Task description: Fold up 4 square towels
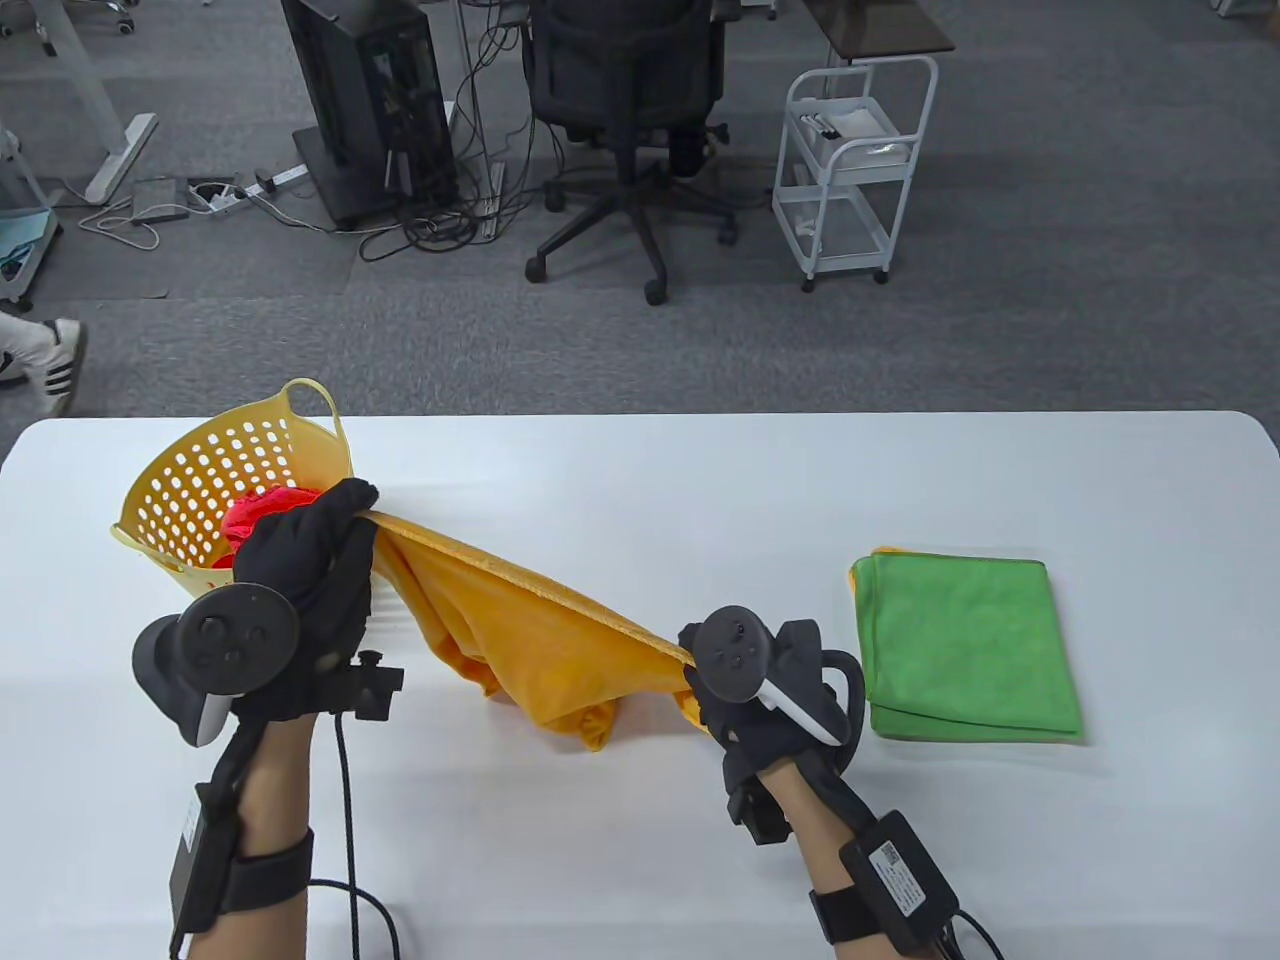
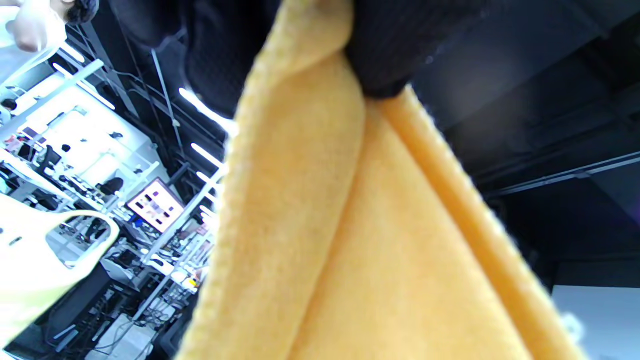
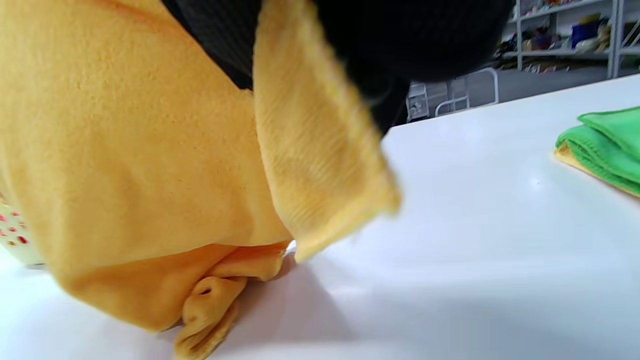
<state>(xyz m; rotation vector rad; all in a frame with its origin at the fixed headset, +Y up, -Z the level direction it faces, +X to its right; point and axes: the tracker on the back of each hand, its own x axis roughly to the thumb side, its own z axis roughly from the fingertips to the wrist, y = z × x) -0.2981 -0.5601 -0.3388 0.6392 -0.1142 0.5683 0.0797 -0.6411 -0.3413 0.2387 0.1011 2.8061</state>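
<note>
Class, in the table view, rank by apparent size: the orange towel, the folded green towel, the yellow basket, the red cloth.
1. Orange towel
2. Green towel and yellow basket, too alike to rank
3. Red cloth, mostly hidden

Bright and even in the table view, lit from above. Soft grey shadows on the white table (image 1: 640,480) under the orange towel (image 1: 540,640) and beside the green towel (image 1: 965,645). Sharp all over, with the table's far edge bent a little at the corners. Dark in the left wrist view, with glaring white strip lights and blurry cloth up close. Bright but fuzzy in the right wrist view, smeared at the towel's corner.
</note>
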